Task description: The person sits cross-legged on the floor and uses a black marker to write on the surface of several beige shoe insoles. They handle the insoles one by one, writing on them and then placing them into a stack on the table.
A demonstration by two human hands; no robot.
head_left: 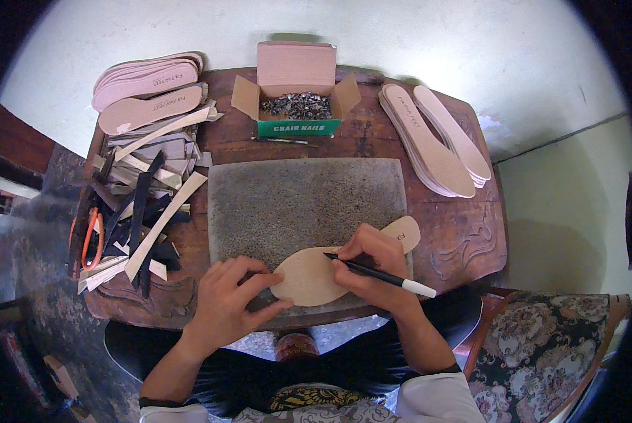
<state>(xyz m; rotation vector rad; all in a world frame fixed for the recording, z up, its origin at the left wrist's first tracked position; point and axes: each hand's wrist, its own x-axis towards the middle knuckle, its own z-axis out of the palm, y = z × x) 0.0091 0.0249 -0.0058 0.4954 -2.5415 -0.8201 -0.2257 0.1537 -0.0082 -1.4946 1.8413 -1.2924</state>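
A flat, pale tan insole point(305, 278) of board-like material lies slantwise along the near edge of the mat, its broad rounded end at the left and its narrower end, with small dark print, at the upper right. The left hand point(231, 296) has thumb and forefinger apart, their tips touching the broad end. The right hand point(372, 264) has its fingers clamped on a slim black marker with a white end point(386, 276), its tip at the insole's upper edge; whether it touches, I cannot tell.

Beneath is a grey, speckled rectangular mat point(302, 197) on a dark reddish-brown wooden table point(450, 236) with carved corners. Around it stand an open green cardboard box point(298, 129) of metal nails point(298, 106), stacked insoles at both far corners, and black and cream offcuts point(150, 204) at left. Beyond are a pale wall point(415, 35), a worn dark floor point(41, 282) and floral upholstery point(535, 352) at right.
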